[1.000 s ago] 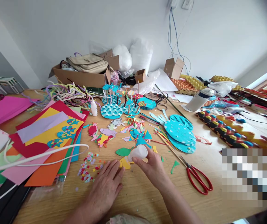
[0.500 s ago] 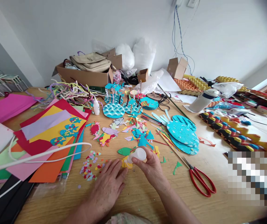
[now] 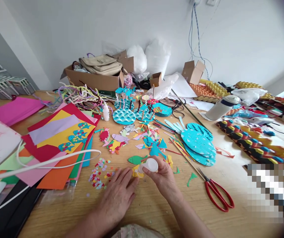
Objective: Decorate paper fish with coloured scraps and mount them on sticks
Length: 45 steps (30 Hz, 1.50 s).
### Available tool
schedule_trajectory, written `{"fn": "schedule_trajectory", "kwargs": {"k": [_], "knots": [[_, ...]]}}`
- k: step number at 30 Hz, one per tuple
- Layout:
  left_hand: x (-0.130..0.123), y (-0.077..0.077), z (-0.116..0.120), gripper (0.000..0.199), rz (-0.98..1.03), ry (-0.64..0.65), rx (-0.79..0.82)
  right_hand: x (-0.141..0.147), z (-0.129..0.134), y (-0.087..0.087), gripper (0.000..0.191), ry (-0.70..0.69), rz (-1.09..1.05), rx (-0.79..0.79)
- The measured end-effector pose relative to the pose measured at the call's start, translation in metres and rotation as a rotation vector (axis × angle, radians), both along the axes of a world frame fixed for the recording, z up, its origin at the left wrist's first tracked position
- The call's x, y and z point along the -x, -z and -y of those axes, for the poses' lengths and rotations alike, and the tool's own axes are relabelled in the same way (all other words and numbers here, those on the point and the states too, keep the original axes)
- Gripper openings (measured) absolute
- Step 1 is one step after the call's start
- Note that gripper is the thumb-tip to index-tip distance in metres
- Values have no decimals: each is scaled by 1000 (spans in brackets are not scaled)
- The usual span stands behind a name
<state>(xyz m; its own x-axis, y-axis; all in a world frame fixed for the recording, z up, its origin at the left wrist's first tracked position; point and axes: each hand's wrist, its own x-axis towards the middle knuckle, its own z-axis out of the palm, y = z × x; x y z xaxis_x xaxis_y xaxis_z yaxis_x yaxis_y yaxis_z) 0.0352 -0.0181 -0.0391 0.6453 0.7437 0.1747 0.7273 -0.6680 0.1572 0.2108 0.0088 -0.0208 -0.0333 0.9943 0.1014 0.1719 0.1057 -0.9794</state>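
My right hand [image 3: 165, 178] grips a small white glue bottle [image 3: 151, 165], tipped so its base faces me and its narrow end points down to the left. Under that end lies a yellow paper fish [image 3: 135, 171], partly covered by the bottle and my fingers. My left hand [image 3: 118, 191] rests flat on the table, fingers stretched out, with the fingertips at the near left edge of the yellow fish. Just beyond it is a green paper fish [image 3: 135, 160]. Small coloured paper dots [image 3: 99, 173] lie scattered left of my left hand.
Red-handled scissors [image 3: 218, 195] lie to the right, near blue paper ovals [image 3: 197, 143]. Paper scraps [image 3: 154, 143] and wave-topped blue pieces [image 3: 124, 116] stand ahead. Coloured sheets [image 3: 49, 178] and a white cable [image 3: 57, 158] are at left. A second glue bottle [image 3: 106, 113] stands upright.
The whole view has shifted a little to the left, so things appear farther right. Both hands keep nearly the same pose, the glue bottle still tipped over the yellow fish.
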Motion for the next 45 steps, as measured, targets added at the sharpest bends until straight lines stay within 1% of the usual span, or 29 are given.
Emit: {"fn": "schedule_trajectory", "kwargs": {"k": [3, 5, 11, 13, 19, 22, 25, 28, 31, 33, 37, 42, 45], "knots": [[0, 0, 1, 38, 0, 1, 5, 0, 0, 2, 9, 8, 16, -9], [0, 0, 1, 38, -1, -2, 10, -1, 1, 0, 10, 18, 29, -17], [-1, 0, 0, 36, 7, -18, 2, -6, 7, -17, 16, -4, 118, 14], [0, 1, 0, 36, 9, -16, 3, -7, 8, -19, 18, 0, 115, 19], [-1, 0, 1, 37, 9, -19, 10, -2, 4, -12, 14, 1, 147, -38], [-1, -2, 1, 38, 17, -21, 13, 0, 4, -12, 15, -11, 179, -50], [0, -1, 1, 38, 13, -11, -29, -2, 6, -15, 16, -28, 202, -38], [0, 0, 1, 35, 12, -5, -64, -5, 6, -15, 17, -5, 194, -24], [0, 0, 1, 33, 24, -23, -45, -4, 3, -11, 17, 24, 165, -46], [0, -1, 1, 33, 36, -32, -30, -2, 2, -10, 16, 8, 168, -53], [0, 0, 2, 32, 44, -26, -33, 0, 2, -13, 15, -42, 220, -40], [2, 0, 1, 35, 12, -10, -45, 1, -1, -17, 17, -18, 214, -22], [2, 0, 1, 37, 5, -5, -54, 2, -3, -19, 17, -37, 221, -19]]}}
